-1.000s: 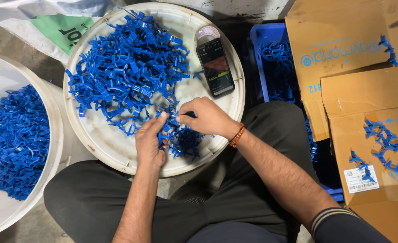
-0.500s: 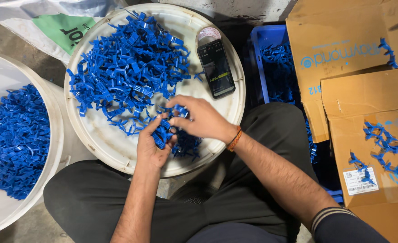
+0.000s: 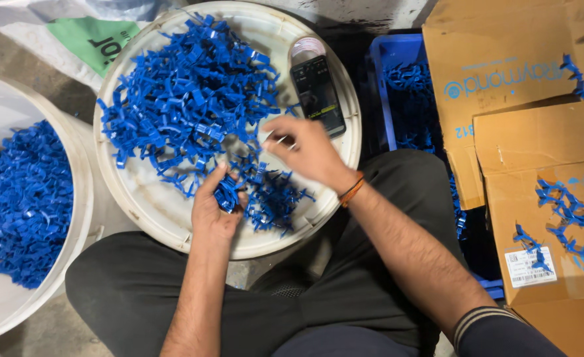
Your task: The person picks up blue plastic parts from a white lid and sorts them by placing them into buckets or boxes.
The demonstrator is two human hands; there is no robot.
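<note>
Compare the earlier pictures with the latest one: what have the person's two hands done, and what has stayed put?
The right hand has lifted away from the left, up toward the phone, with something small and pale in its fingertips, too blurred to name. The left hand has stayed low on the white round lid, still gripping a bunch of blue plastic pieces. Phone, blue heap, bucket and cardboard boxes are unmoved.

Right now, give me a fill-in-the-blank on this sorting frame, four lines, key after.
1. The left hand grips a bunch of small plastic parts coloured ____.
2. The heap of parts lies on a round white ____.
3. The dark phone lies on the lid's ____ side.
4. On the right hand's wrist sits an orange ____.

Missing words: blue; lid; right; band
</note>
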